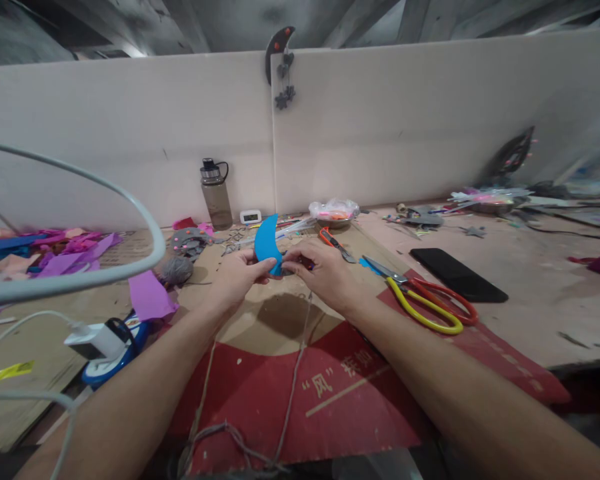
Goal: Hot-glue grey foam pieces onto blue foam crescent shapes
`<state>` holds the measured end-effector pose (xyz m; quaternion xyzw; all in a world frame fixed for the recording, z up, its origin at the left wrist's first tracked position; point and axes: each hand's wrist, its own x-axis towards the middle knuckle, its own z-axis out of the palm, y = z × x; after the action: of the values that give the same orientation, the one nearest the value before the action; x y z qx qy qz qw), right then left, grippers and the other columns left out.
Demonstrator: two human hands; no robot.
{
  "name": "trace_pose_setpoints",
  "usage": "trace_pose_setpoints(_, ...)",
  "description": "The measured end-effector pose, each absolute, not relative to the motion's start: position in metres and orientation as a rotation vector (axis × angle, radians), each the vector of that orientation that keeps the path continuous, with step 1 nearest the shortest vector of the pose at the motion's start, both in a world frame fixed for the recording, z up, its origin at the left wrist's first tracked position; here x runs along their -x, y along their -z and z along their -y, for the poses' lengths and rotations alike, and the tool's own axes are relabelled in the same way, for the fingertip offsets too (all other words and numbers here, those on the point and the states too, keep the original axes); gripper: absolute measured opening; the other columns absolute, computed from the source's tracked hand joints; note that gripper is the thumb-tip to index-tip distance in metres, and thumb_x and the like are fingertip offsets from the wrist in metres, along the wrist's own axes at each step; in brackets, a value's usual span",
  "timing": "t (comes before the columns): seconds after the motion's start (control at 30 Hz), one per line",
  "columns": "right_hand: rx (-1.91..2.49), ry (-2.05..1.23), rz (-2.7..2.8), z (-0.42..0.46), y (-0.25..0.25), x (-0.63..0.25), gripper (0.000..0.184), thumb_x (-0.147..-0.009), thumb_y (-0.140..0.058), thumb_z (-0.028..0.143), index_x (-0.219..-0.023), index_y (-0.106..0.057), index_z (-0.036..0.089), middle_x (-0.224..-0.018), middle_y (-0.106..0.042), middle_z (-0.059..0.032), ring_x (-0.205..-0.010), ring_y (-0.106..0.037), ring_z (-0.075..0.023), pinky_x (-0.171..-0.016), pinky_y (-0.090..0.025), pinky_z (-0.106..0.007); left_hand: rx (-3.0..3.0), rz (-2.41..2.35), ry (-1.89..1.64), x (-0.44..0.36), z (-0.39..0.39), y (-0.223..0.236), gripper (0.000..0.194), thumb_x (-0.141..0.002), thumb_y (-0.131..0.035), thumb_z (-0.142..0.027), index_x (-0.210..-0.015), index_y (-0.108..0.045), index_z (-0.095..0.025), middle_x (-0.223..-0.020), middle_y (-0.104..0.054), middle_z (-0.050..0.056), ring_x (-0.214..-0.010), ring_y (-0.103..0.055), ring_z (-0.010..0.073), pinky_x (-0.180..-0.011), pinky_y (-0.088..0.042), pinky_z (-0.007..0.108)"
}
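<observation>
A blue crescent-shaped piece (267, 241) is upright just above the cardboard. My left hand (243, 275) is closed on its lower left part, thumb in front. My right hand (321, 270) is closed in a pinch at the crescent's lower right tip. A small dark thing shows among the right fingers, too hidden to name. Grey yarn (296, 375) runs from below my right hand to the front of the red printed cardboard (260, 407). To the right of that hand lie scissors (405, 283) with one yellow and one red handle, beside a scrap of blue (369, 264).
An orange utility knife (336, 244) and black phone (457, 275) lie right. A bottle (216, 197), small digital clock (251, 217) and metal bowl (335, 219) stand behind. Left are a grey yarn ball (177, 271), coloured paper, a power strip (113, 363) and a looping white cable (145, 220).
</observation>
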<state>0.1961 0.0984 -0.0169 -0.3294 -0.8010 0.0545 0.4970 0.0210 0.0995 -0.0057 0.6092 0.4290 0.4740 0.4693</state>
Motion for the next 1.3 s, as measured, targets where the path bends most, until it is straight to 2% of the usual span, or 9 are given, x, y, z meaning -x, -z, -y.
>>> trace_pose_setpoints(0.2, 0.779, -0.179, 1.914, -0.093, 0.015, -0.195, 0.014, -0.086, -0.052, 0.028, -0.09, -0.061, 0.018, -0.082, -0.063, -0.0042, -0.074, -0.054, -0.014, -0.068, -0.043, -0.028, -1.509, -1.131, -1.324, -0.016, -0.106, 0.01, 0.022, -0.067, -0.068, -0.034, -0.079, -0.069, -0.015, -0.075, -0.068, 0.007, -0.061, -0.059, 0.014, -0.057, -0.044, 0.025)
trace_pose_setpoints(0.4, 0.886, -0.21, 1.93, -0.091, 0.013, -0.195, 0.023, -0.09, -0.042, 0.032, -0.087, -0.061, 0.018, -0.082, -0.063, -0.0039, -0.072, -0.054, -0.014, -0.067, -0.041, -0.027, -1.514, -1.15, -1.494, -0.012, -0.108, 0.01, 0.028, -0.067, -0.067, -0.04, -0.08, -0.068, -0.015, -0.075, -0.068, 0.006, -0.061, -0.059, 0.0137, -0.057, -0.044, 0.024)
trace_pose_setpoints(0.57, 1.221, -0.155, 1.928, -0.107, 0.013, -0.211, 0.027, -0.089, -0.041, 0.034, -0.08, -0.062, 0.018, -0.081, -0.065, -0.0054, -0.073, -0.057, -0.0165, -0.064, -0.039, -0.027, -1.447, -1.161, -1.601, -0.008, -0.115, 0.011, 0.028, -0.065, -0.068, -0.039, -0.078, -0.067, -0.014, -0.075, -0.068, 0.006, -0.061, -0.059, 0.0135, -0.057, -0.045, 0.024)
trace_pose_setpoints(0.77, 1.801, -0.244, 2.012, -0.127, 0.032, -0.229, 0.034, -0.075, -0.056, 0.048, -0.063, -0.062, 0.017, -0.06, -0.061, -0.0099, -0.063, -0.059, -0.0218, -0.058, -0.039, -0.03, -1.37, -1.158, -1.648, -0.004, -0.121, 0.011, 0.028, -0.063, -0.069, -0.039, -0.076, -0.067, -0.014, -0.073, -0.068, 0.005, -0.062, -0.061, 0.0139, -0.057, -0.045, 0.024)
trace_pose_setpoints(0.9, 1.7, -0.448, 1.897, -0.132, 0.048, -0.227, 0.017, -0.062, -0.068, 0.035, -0.064, -0.061, 0.019, -0.061, -0.062, -0.0072, -0.061, -0.058, -0.0197, -0.054, -0.038, -0.028, -1.345, -1.141, -1.657, -0.004, -0.121, 0.011, 0.027, -0.062, -0.071, -0.038, -0.074, -0.066, -0.014, -0.072, -0.068, 0.005, -0.061, -0.06, 0.0136, -0.058, -0.044, 0.024)
trace_pose_setpoints(1.0, 1.697, -0.572, 1.777, -0.138, 0.054, -0.225, 0.009, -0.062, -0.063, 0.028, -0.062, -0.059, 0.019, -0.058, -0.059, -0.0048, -0.053, -0.054, -0.0165, -0.049, -0.036, -0.027, -1.348, -1.138, -1.651, -0.004, -0.12, 0.011, 0.028, -0.061, -0.071, -0.039, -0.074, -0.066, -0.014, -0.071, -0.067, 0.005, -0.061, -0.06, 0.0133, -0.058, -0.044, 0.024)
trace_pose_setpoints(1.17, 1.675, -0.792, 1.54, -0.149, 0.05, -0.227, 0.01, -0.063, -0.052, 0.024, -0.054, -0.049, 0.02, -0.043, -0.044, 0.0018, -0.039, -0.042, -0.0124, -0.039, -0.033, -0.025, -1.327, -1.101, -1.621, 0.0, -0.122, 0.013, 0.029, -0.063, -0.07, -0.04, -0.077, -0.065, -0.015, -0.072, -0.067, 0.004, -0.062, -0.06, 0.013, -0.058, -0.044, 0.023)
trace_pose_setpoints(1.23, 1.608, -0.847, 1.444, -0.149, 0.045, -0.228, 0.003, -0.061, -0.049, 0.02, -0.059, -0.047, 0.02, -0.046, -0.043, 0.0028, -0.041, -0.042, -0.0119, -0.039, -0.035, -0.025, -1.258, -1.079, -1.612, 0.001, -0.124, 0.013, 0.027, -0.062, -0.071, -0.038, -0.076, -0.064, -0.015, -0.072, -0.067, 0.003, -0.061, -0.06, 0.0127, -0.058, -0.044, 0.023)
trace_pose_setpoints(1.3, 1.515, -0.862, 1.371, -0.146, 0.038, -0.227, 0.01, -0.061, -0.046, 0.018, -0.071, -0.047, 0.02, -0.058, -0.049, 0.0018, -0.048, -0.047, -0.0114, -0.044, -0.042, -0.024, -1.175, -1.054, -1.609, 0.003, -0.125, 0.012, 0.026, -0.06, -0.072, -0.036, -0.074, -0.063, -0.016, -0.071, -0.067, 0.002, -0.06, -0.06, 0.0123, -0.056, -0.044, 0.023)
